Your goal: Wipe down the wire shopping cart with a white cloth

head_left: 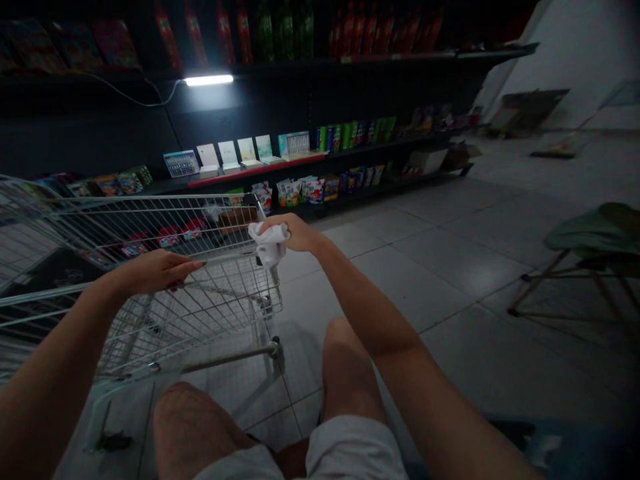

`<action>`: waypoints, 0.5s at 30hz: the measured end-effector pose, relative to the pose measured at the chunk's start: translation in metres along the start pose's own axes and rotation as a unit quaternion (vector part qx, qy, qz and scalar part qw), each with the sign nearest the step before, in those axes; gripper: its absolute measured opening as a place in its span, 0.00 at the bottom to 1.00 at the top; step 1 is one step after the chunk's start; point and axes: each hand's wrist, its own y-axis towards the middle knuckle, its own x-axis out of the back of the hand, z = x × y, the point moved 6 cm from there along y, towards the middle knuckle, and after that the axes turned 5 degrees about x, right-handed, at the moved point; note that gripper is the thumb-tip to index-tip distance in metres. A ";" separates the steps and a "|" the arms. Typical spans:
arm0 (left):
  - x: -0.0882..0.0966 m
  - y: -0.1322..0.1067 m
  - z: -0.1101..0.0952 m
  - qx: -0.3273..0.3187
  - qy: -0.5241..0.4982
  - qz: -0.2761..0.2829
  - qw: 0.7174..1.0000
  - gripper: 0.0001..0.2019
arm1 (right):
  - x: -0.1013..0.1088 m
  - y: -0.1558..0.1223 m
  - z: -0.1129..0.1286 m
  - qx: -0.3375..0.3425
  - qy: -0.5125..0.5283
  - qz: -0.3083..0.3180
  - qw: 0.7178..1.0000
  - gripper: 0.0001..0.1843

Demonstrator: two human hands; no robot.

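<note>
A wire shopping cart (225, 293) stands in front of me, its far end pointing left toward the shelves. My right hand (295, 233) grips a crumpled white cloth (269, 243) against the cart's rim at the near right corner. My left hand (155, 272) lies over the top rail of the cart, with the fingers curled around it. A few dark items show through the mesh, though the dim light hides what they are.
Dark store shelves (310, 160) run along the back, holding boxes, cards and bottles, with a lit tube lamp (209, 80) above. A folding chair (585, 260) with a green cover stands at right on the tiled floor (450, 267). My bare knees and pale shorts are below.
</note>
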 end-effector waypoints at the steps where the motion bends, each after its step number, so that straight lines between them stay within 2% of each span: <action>1: 0.001 -0.003 -0.003 -0.001 0.008 0.002 1.000 0.31 | 0.003 -0.011 -0.003 -0.010 0.029 -0.085 0.996 0.12; 3: 0.006 -0.004 -0.022 -0.017 0.048 -0.018 0.999 0.30 | -0.001 -0.040 -0.013 -0.052 0.035 -0.283 0.957 0.13; 5: 0.007 0.002 -0.056 -0.056 0.097 -0.057 0.992 0.29 | -0.034 -0.073 -0.020 -0.093 0.005 -0.413 0.906 0.14; 6: 0.005 0.008 -0.076 -0.080 0.104 -0.070 0.989 0.30 | -0.062 -0.085 -0.022 -0.100 -0.004 -0.413 0.905 0.15; 8: -0.004 0.023 -0.110 -0.105 0.125 -0.074 0.984 0.31 | -0.121 -0.115 -0.031 -0.156 -0.017 -0.403 0.902 0.16; 10: -0.018 0.040 -0.131 -0.112 0.148 -0.049 0.981 0.32 | -0.174 -0.145 -0.041 -0.189 -0.013 -0.357 0.915 0.14; 11: -0.023 0.047 -0.136 -0.111 0.149 -0.037 0.982 0.32 | -0.192 -0.159 -0.046 -0.193 -0.009 -0.342 0.920 0.13; 13: -0.031 0.056 -0.138 -0.112 0.131 -0.017 0.985 0.31 | -0.208 -0.177 -0.052 -0.185 0.001 -0.316 0.930 0.12; 15: -0.034 0.059 -0.134 -0.114 0.100 -0.007 0.988 0.28 | -0.200 -0.179 -0.056 -0.171 0.008 -0.319 0.932 0.12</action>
